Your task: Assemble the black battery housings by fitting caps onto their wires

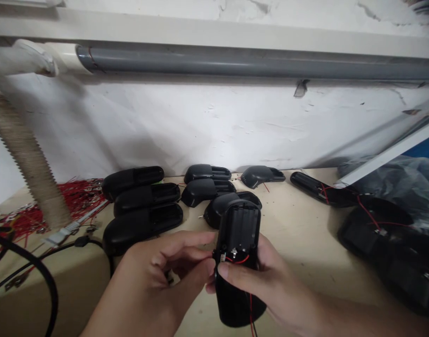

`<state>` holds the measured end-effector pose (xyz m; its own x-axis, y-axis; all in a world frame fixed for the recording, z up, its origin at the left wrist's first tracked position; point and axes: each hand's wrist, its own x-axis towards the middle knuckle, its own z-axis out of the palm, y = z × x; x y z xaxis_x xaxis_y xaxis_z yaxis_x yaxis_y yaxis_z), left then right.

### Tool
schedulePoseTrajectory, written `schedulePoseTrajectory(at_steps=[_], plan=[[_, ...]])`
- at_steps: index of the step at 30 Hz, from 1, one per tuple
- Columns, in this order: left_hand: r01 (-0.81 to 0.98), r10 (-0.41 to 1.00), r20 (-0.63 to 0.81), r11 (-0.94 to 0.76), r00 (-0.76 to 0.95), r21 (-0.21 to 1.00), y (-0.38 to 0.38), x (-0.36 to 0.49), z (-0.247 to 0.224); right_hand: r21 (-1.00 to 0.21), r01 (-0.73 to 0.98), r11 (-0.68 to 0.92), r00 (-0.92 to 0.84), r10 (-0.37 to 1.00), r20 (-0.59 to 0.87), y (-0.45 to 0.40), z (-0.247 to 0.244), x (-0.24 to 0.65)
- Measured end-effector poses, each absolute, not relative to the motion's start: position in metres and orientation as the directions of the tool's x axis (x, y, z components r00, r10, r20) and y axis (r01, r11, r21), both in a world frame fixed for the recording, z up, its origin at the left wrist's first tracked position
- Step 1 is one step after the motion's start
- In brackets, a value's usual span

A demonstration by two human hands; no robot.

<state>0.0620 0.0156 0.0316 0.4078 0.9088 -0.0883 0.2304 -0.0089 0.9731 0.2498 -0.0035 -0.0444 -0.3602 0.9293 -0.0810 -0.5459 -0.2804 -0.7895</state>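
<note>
So the main thing here is a black plastic housing, held upright in both hands over the tabletop, right at the front of the view. Its open face has moulded channels, and near the top end a short red wire loops between small metal contacts. A second red wire dangles down past the bottom end. The right hand wraps around the housing from behind, thumb across the front, in a firm full grip. The left hand is curled in narrow, fingertips against the housing's side beside the wire, with a small dark bit tucked into the fingers (too small to say what it is).

Behind that, more black plastic shells sit in loose rows along the wall. Another shell off to the right has red wires on it, next to a dark heap of wired shells. Over on the left there's a tangle of red wires, a black cable and a ribbed beige hose. A grey pipe runs along the scuffed white wall, and a dark plastic bag is slumped in the right corner.
</note>
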Motion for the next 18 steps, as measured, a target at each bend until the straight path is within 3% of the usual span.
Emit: schedulePoseTrajectory(at_steps=[6,13,18], plan=[[0.103,0.906,-0.200,0.174,0.372,0.979,0.019,0.056,0.022,-0.778,-0.536,-0.329,-0.419,0.903,-0.093,-0.002,-0.047,0.251],[0.185,0.843,-0.295,0.235,0.449,0.954,0.021,0.054,0.028,-0.701,-0.583,-0.411,-0.500,0.862,-0.089,-0.002,-0.051,0.257],[0.053,0.818,-0.255,0.266,0.516,0.962,0.025,0.059,0.032,-0.674,-0.607,-0.421,-0.534,0.844,-0.046,0.001,-0.049,0.261]])
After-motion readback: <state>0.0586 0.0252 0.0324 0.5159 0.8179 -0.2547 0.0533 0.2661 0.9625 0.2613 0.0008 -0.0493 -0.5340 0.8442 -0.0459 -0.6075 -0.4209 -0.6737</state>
